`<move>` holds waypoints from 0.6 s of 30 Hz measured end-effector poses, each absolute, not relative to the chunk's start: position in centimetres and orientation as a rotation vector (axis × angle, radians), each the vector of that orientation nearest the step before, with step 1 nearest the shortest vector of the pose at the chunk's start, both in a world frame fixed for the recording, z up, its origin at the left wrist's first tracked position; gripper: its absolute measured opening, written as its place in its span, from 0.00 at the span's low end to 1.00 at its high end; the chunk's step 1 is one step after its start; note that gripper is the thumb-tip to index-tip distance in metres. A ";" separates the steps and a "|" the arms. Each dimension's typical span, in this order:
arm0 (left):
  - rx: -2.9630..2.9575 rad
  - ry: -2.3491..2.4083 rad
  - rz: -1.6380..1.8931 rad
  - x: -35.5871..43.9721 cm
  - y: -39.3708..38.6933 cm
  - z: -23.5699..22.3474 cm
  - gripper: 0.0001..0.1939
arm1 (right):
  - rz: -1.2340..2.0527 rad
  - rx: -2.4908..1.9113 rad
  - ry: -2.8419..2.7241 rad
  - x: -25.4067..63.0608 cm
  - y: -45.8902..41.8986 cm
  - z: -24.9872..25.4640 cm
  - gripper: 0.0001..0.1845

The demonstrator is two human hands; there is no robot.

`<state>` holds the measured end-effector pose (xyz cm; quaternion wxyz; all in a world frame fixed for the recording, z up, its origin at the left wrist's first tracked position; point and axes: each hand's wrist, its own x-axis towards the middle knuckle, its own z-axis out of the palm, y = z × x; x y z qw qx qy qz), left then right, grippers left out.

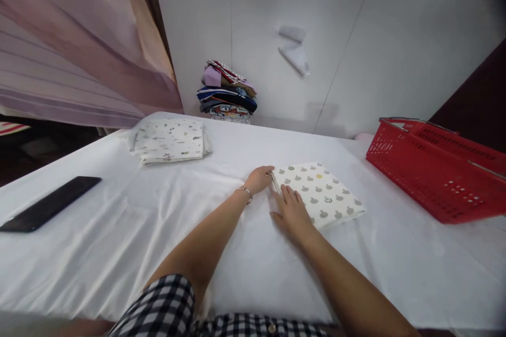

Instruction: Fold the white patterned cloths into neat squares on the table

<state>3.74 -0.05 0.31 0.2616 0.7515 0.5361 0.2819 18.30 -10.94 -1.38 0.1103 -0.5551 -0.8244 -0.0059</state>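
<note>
A folded white cloth with grey apple-like prints point(326, 189) lies flat on the white-covered table, right of centre. My left hand point(259, 179) pinches the layered edge at its far left corner; a bracelet circles that wrist. Resting flat on the cloth's near left part is my right hand point(293, 214), its fingers stretched toward the far side. Some of the cloth's left edge is hidden under the right hand. Another folded white cloth with small scattered prints point(169, 139) sits at the back left of the table, apart from both hands.
A red plastic basket point(430, 168) stands on the right side. At the left edge lies a dark flat slab point(51, 204). Behind the table rises a stack of folded fabrics point(227, 92) against the white wall. Pink curtains point(87, 42) hang at the left.
</note>
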 end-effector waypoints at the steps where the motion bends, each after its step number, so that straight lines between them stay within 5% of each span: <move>1: 2.015 1.456 0.776 3.9 0.1 0.1 0.21 | -0.015 -1.626 -2.428 18.3 -10.9 -1.4 0.31; 18: 1.741 1.352 0.882 3.6 1.3 -1.5 0.20 | 0.012 -1.628 -2.375 18.5 -12.2 0.3 0.23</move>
